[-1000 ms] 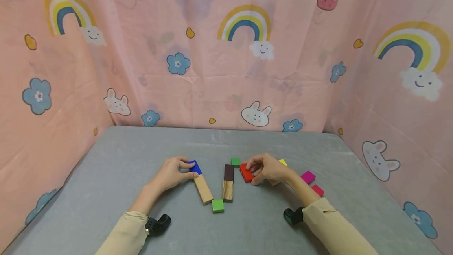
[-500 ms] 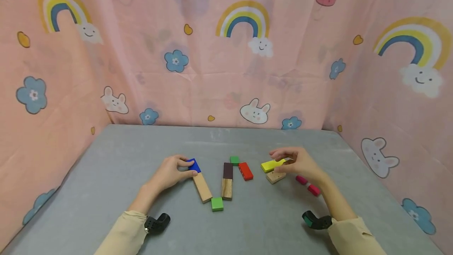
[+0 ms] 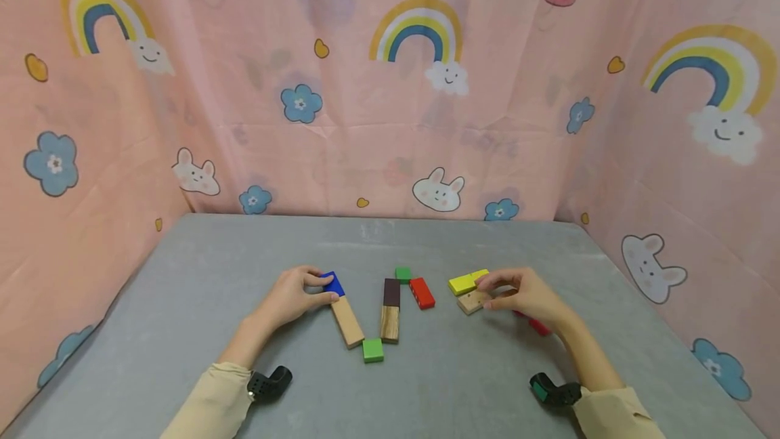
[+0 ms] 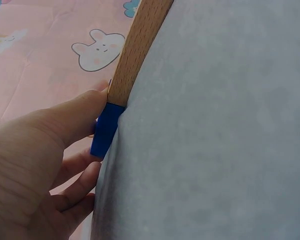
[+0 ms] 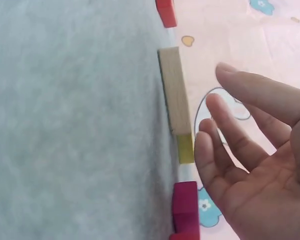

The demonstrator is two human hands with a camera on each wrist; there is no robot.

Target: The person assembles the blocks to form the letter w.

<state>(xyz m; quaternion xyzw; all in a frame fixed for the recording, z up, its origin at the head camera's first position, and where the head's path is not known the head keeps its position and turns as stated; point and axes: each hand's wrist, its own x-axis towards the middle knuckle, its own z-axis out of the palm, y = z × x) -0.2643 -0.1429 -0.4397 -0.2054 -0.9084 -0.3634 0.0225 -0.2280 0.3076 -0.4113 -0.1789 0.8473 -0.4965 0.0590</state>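
Note:
My left hand [image 3: 296, 298] pinches a blue block [image 3: 333, 284] between thumb and fingers. That block meets the far end of a long plain wooden block [image 3: 347, 322], which slants toward a light green block [image 3: 373, 350]. My right hand [image 3: 525, 295] hovers by a light wooden block [image 3: 472, 302] and a yellow block [image 3: 463, 284], thumb and fingers apart. In the right wrist view nothing lies between the fingers of the right hand [image 5: 255, 145], and the wooden block [image 5: 175, 90] is beside them.
Between the hands lie a dark brown block [image 3: 392, 292], a striped wooden block [image 3: 390, 324], a dark green block [image 3: 403, 274] and a red block [image 3: 422, 293]. A magenta block [image 5: 186, 205] sits near the right hand. A pink printed curtain [image 3: 341, 154] borders the grey table [image 3: 244, 249].
The right hand has left the red block, which stays on the table, and moved right to the wooden and yellow blocks. The left hand keeps its hold on the blue block.

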